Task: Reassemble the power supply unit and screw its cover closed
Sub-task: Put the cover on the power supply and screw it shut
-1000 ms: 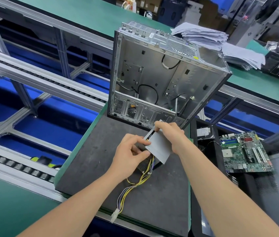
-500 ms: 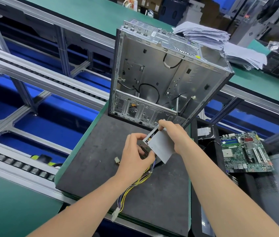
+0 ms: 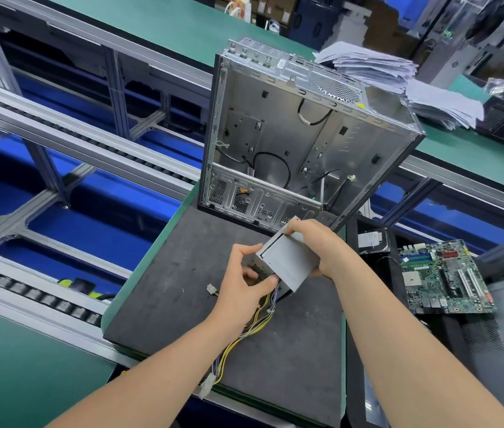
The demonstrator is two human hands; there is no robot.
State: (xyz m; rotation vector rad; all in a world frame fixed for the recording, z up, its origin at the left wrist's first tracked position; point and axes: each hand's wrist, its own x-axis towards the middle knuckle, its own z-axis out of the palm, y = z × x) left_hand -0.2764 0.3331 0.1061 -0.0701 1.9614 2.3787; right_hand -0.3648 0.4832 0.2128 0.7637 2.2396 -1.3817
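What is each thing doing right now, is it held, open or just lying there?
power supply unit, held in both hands
left hand, grips the unit's vented end
right hand, grips the unit's far side
wires, trailing loose across the mat
computer case, standing, side open
motherboard, lying flat outside the case

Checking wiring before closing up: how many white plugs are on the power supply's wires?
2. A small plug lies on the mat left of the left hand; a larger plug sits at the mat's near edge. More may be hidden.
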